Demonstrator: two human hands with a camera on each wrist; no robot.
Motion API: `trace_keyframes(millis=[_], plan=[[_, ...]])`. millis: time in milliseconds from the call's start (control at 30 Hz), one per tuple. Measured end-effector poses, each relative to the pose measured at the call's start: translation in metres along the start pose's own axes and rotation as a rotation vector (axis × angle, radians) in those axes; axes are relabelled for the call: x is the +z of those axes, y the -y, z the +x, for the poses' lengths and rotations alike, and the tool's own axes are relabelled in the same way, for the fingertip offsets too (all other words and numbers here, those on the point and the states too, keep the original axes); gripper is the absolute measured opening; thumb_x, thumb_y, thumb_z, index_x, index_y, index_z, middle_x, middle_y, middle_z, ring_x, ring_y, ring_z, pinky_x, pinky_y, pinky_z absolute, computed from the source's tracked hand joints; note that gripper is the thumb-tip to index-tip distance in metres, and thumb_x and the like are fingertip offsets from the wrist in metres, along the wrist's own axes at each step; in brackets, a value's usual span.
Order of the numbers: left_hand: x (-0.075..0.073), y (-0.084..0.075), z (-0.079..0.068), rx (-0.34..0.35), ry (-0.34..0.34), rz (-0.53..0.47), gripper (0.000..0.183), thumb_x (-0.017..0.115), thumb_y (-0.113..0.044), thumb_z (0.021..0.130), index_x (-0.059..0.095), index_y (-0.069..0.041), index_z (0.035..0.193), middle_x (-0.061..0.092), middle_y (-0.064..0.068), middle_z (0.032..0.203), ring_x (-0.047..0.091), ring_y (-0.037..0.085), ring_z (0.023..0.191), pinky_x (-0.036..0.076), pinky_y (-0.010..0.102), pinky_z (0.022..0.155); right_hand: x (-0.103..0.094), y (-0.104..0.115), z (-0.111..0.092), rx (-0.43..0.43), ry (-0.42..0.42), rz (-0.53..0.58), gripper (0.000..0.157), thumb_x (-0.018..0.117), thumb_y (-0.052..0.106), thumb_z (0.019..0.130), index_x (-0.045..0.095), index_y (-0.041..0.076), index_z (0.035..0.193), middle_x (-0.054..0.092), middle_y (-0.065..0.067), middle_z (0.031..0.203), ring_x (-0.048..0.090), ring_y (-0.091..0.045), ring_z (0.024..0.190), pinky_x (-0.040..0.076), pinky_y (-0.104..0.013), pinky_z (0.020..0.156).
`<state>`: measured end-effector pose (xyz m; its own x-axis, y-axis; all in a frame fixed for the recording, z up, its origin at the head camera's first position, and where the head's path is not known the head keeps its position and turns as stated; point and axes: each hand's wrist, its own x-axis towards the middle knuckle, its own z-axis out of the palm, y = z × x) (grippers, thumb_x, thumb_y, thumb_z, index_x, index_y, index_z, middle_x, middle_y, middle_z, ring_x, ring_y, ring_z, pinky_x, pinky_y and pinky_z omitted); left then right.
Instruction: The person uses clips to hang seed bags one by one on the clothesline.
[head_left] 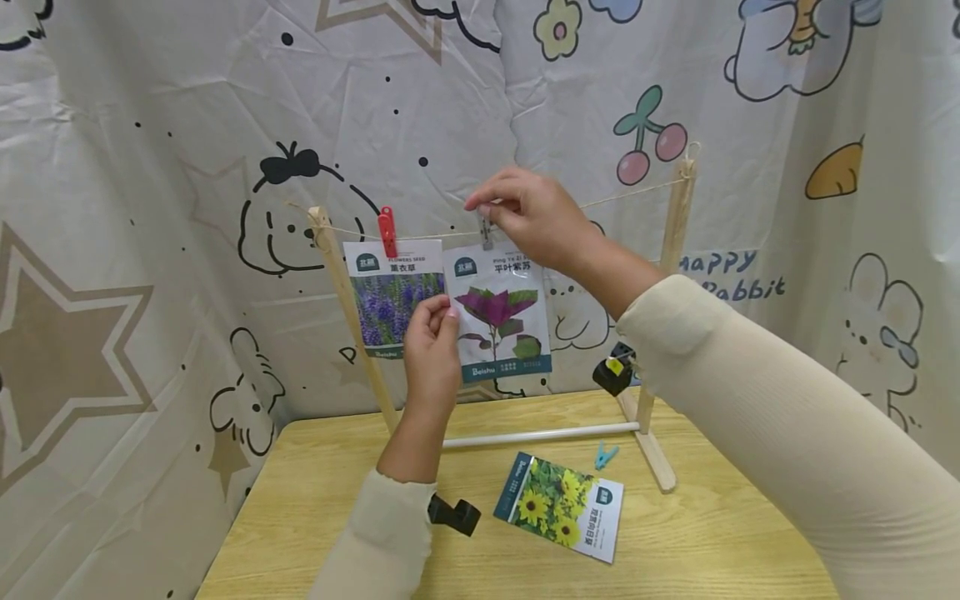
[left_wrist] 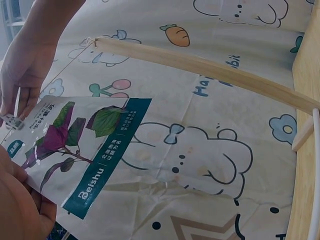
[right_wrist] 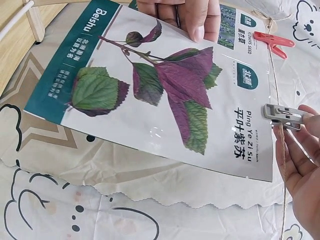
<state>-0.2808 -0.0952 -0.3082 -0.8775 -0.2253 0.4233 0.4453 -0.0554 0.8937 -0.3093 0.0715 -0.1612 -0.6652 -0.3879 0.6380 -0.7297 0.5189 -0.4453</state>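
A seed packet with a purple-leaved plant (head_left: 498, 321) hangs against the string (head_left: 630, 194) of a wooden stand. My left hand (head_left: 435, 354) pinches its left edge, thumb in front. At its top edge, my right hand (head_left: 538, 215) grips a grey clothespin (right_wrist: 283, 115) between thumb and fingers. In the right wrist view the clothespin sits over the string and the packet's top. Left of it, a lavender seed packet (head_left: 390, 304) hangs from the string by a red clothespin (head_left: 387, 232), partly behind my left hand.
On the wooden table (head_left: 300, 500) lie a yellow-flower seed packet (head_left: 562, 507) and a blue clothespin (head_left: 604, 456). The stand has two wooden posts (head_left: 678, 208) and a white bottom rod (head_left: 540, 435). A printed curtain (head_left: 187, 125) hangs behind.
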Motion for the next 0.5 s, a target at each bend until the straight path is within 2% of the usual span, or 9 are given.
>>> trace_keyframes(millis=[500], plan=[[-0.0002, -0.0008, 0.0, 0.034, -0.014, -0.002, 0.025, 0.051, -0.008, 0.105, 0.057, 0.0, 0.127, 0.061, 0.009, 0.111, 0.057, 0.012, 0.102, 0.049, 0.018, 0.087, 0.0025, -0.0004, -0.0027, 0.022, 0.022, 0.0, 0.023, 0.055, 0.014, 0.104, 0.073, 0.011, 0.118, 0.066, -0.006, 0.125, 0.059, -0.02, 0.09, 0.049, -0.032, 0.078]])
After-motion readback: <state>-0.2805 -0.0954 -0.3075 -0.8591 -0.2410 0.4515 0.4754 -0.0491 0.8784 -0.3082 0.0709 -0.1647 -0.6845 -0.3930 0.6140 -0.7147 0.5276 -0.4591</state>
